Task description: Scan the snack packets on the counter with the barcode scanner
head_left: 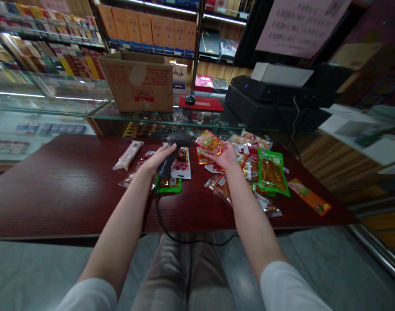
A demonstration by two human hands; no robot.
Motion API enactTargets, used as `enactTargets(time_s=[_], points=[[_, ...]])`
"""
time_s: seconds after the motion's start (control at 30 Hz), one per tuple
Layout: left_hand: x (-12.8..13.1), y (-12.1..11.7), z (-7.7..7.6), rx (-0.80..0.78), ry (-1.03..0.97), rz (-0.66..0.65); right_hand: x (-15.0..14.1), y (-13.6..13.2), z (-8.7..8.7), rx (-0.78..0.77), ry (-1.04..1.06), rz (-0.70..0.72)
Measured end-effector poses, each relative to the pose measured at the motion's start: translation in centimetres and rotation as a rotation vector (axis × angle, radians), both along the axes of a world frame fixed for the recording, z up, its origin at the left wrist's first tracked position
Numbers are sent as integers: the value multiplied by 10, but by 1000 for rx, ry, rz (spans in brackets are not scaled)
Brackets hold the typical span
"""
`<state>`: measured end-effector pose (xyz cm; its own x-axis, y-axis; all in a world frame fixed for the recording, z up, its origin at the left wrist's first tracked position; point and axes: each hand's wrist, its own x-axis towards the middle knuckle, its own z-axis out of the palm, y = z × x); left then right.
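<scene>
Blur softens the head of the black scanner [167,167] in your left hand [160,158], so its front edge is hard to make out. Your left fingers are mostly hidden behind its handle, and the print on the small red-and-yellow packet [209,142] in your right hand [228,156] is too small to read. Your right forearm covers part of the heaped packets [252,166], and both upper arms are cut off at the bottom.

You reach both arms forward over the dark red table [71,185]. Your left hand is closed around the scanner's handle, thumb along the top; your right is partly open, its fingers and thumb holding the packet near its right and lower edges.

That packet is shiny and see-through in the middle, with brownish contents, and sits above the table just right of the scanner's head. The scanner's black cord [161,220] loops down past the table's near edge. A green-edged packet [273,172] lies at the heap's right, near a long orange packet [310,197].
</scene>
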<state>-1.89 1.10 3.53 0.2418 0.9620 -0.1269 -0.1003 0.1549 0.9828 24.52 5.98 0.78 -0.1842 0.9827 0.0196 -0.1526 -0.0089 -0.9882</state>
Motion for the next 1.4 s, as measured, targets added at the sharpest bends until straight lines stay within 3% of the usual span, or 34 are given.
enactTargets(time_s=[0.2, 0.3, 0.57, 0.9, 1.03, 1.17, 1.27, 1.33, 1.4], points=[[1, 1, -6, 65, -25, -137, -4, 2, -2, -53, 269, -10], [4, 2, -11, 67, -52, -144, -6, 2, -2, -73, 315, -29], [18, -3, -11, 24, 8, -197, -11, 4, -4, -53, 80, -97], [15, -6, -2, 13, -32, -157, -15, 5, -2, -21, 49, -139], [2, 0, -1, 33, 9, 2, -6, 7, 2, 161, -232, -248], [-12, 2, 5, -25, 38, 256, 8, 3, 2, 398, -829, -366], [-20, 3, 8, -85, 56, 378, 13, -2, -6, 407, -1184, -246], [-23, 5, 6, -95, 59, 414, 10, -4, -9, 385, -1288, -151], [-26, 9, 1, -81, 49, 440, 2, -7, -7, 422, -1302, -169]])
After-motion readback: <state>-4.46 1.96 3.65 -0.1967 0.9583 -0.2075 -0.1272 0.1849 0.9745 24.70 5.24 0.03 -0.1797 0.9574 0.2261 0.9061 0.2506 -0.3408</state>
